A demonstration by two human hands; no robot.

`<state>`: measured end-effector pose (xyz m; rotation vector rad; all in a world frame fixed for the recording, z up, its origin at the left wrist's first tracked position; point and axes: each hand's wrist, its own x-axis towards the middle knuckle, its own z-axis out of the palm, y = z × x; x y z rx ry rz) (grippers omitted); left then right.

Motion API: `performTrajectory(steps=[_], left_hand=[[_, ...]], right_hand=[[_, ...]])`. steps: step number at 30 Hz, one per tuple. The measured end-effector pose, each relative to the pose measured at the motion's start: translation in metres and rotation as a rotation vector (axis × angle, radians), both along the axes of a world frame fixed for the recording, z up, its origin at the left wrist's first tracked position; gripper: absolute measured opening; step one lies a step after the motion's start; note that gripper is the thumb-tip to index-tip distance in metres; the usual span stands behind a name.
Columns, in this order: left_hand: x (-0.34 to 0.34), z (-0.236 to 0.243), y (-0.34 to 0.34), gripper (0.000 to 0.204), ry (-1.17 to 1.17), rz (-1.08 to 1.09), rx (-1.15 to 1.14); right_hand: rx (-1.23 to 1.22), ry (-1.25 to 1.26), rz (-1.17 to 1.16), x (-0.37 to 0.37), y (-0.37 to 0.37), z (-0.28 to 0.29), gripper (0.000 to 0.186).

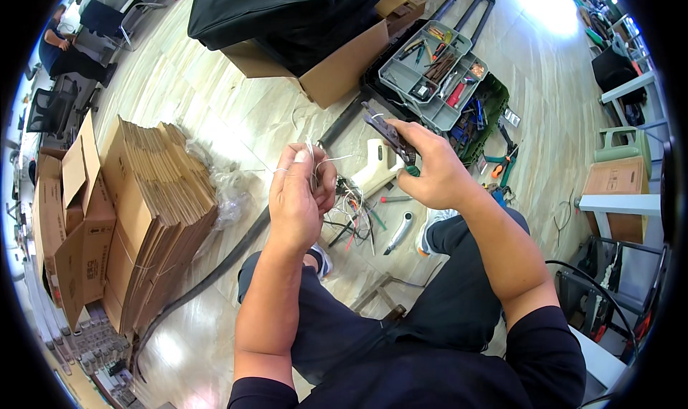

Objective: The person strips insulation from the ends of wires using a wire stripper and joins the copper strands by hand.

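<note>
My left hand (304, 187) is closed on thin white wires (311, 153), whose loose ends stick out past its fingertips. My right hand (438, 167) grips a wire stripper (390, 133) with a dark head and a bit of green on its handle; the head is raised to the right of the wires, apart from my left hand. Whether its jaws hold a piece of wire is too small to tell. Below lies a tangle of coloured wires (356, 212) on the floor, beside a cream-coloured plastic tool (374, 169) partly hidden by my right hand. A utility knife (399, 232) rests between my feet.
An open toolbox (412, 72) stands ahead, near a cardboard box (344, 61) bearing a black bag (272, 11). Stacked flat cartons (154, 208) stand left; a thick black cable (236, 255) curves past them. Orange-handled pliers (504, 164) lie right. Another person (64, 47) is far left.
</note>
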<state>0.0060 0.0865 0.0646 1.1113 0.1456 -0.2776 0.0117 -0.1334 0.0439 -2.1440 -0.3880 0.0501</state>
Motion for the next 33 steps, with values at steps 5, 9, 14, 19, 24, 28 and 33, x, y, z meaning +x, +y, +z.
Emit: performTrajectory(steps=[5, 9, 14, 19, 24, 28, 33], left_hand=[[0.002, -0.007, 0.001, 0.017, -0.052, 0.017, 0.099], [0.002, -0.007, 0.001, 0.017, -0.070, -0.018, 0.128], [0.001, -0.006, 0.000, 0.017, -0.069, -0.048, 0.162], [0.001, -0.011, 0.006, 0.019, -0.097, -0.069, 0.135], [0.000, -0.003, 0.005, 0.029, -0.026, -0.050, 0.131], [0.001, -0.007, 0.006, 0.028, -0.065, -0.081, 0.183], [0.001, -0.013, 0.000, 0.025, -0.288, -0.113, 0.424]], right_hand=[[0.130, 0.001, 0.015, 0.000, 0.001, -0.005, 0.080], [-0.025, 0.004, 0.065, -0.001, 0.004, 0.004, 0.090], [-0.122, 0.015, 0.086, -0.001, 0.006, 0.008, 0.096], [-0.149, -0.001, 0.092, -0.002, 0.005, 0.003, 0.097], [-0.163, 0.023, 0.126, -0.003, 0.006, 0.002, 0.098], [-0.137, -0.012, 0.130, -0.003, 0.007, 0.000, 0.091], [-0.145, -0.050, 0.163, -0.002, 0.003, -0.001, 0.080]])
